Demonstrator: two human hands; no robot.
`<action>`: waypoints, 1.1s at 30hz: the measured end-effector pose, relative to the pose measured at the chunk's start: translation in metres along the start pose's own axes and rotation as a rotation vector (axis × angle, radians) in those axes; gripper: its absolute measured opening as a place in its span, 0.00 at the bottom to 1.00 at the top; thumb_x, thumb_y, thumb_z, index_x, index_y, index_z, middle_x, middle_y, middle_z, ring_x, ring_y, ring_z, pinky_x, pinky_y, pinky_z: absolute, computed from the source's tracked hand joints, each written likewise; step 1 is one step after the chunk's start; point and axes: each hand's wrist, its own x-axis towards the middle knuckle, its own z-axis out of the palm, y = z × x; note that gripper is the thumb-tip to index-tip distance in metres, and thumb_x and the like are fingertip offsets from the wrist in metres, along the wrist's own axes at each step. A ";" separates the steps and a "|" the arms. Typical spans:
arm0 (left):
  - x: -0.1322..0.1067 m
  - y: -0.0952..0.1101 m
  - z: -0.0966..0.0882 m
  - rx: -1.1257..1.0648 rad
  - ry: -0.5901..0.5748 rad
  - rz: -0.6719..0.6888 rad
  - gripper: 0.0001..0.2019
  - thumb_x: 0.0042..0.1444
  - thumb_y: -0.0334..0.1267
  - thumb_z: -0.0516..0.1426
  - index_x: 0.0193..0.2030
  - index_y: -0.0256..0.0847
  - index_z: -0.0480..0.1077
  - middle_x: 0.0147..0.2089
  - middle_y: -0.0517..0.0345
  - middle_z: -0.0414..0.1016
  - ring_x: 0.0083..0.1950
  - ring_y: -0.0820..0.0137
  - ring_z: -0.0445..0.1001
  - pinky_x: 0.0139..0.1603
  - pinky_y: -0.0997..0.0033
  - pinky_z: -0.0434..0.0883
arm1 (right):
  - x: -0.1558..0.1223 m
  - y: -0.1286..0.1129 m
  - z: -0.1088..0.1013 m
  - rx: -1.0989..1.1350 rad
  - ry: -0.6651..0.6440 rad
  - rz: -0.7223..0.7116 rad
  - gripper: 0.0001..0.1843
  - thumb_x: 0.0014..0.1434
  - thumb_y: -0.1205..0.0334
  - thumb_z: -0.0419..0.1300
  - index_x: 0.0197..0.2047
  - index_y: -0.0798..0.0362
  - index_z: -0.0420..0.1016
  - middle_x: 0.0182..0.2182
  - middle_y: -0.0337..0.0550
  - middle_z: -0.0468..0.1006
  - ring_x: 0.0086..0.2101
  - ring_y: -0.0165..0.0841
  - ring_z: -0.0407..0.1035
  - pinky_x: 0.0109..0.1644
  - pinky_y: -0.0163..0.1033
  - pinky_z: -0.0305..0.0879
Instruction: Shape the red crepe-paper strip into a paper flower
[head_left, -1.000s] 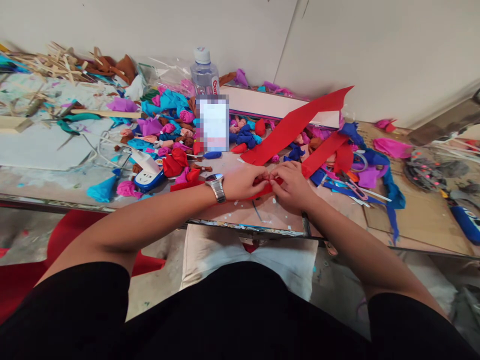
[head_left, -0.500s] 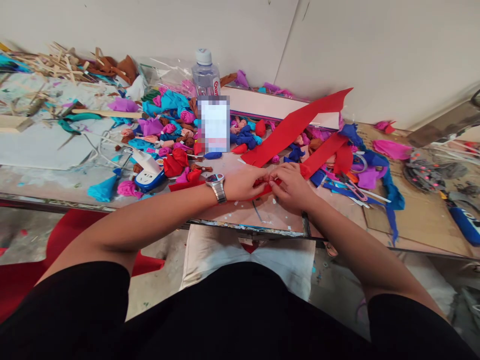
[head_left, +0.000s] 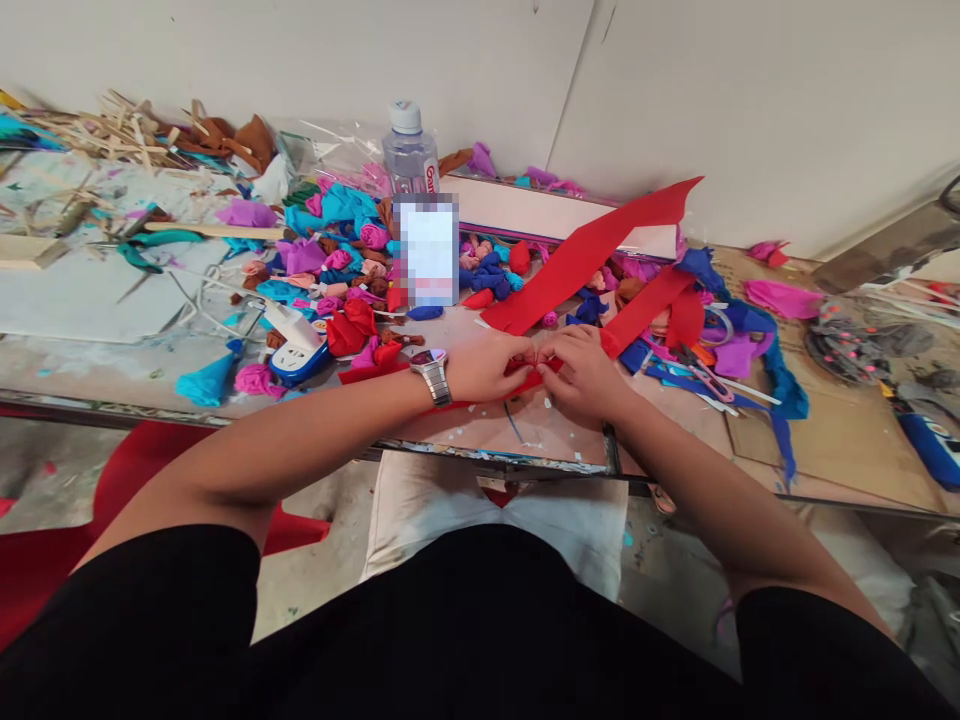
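My left hand (head_left: 487,366), with a metal watch on its wrist, and my right hand (head_left: 583,370) meet fingertip to fingertip near the table's front edge. Both pinch the near end of a long red fabric strip (head_left: 645,306), bunched small between the fingers. The strip runs away to the right and back over other scraps. A second, wider red strip (head_left: 592,250) lies diagonally behind the hands toward the wall.
Small rolled fabric pieces in red, pink, blue and teal (head_left: 337,262) litter the table. A water bottle (head_left: 409,148) stands at the back, a blue and white power strip (head_left: 298,350) at left, scissors (head_left: 705,376) at right. Wooden sticks (head_left: 112,125) are piled far left.
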 end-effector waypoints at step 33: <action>0.001 0.003 -0.007 0.074 -0.018 -0.094 0.13 0.60 0.35 0.55 0.45 0.40 0.80 0.35 0.55 0.84 0.34 0.66 0.77 0.36 0.65 0.62 | -0.001 0.001 -0.002 0.017 0.106 -0.025 0.04 0.66 0.59 0.62 0.39 0.47 0.76 0.37 0.42 0.86 0.46 0.45 0.75 0.59 0.55 0.58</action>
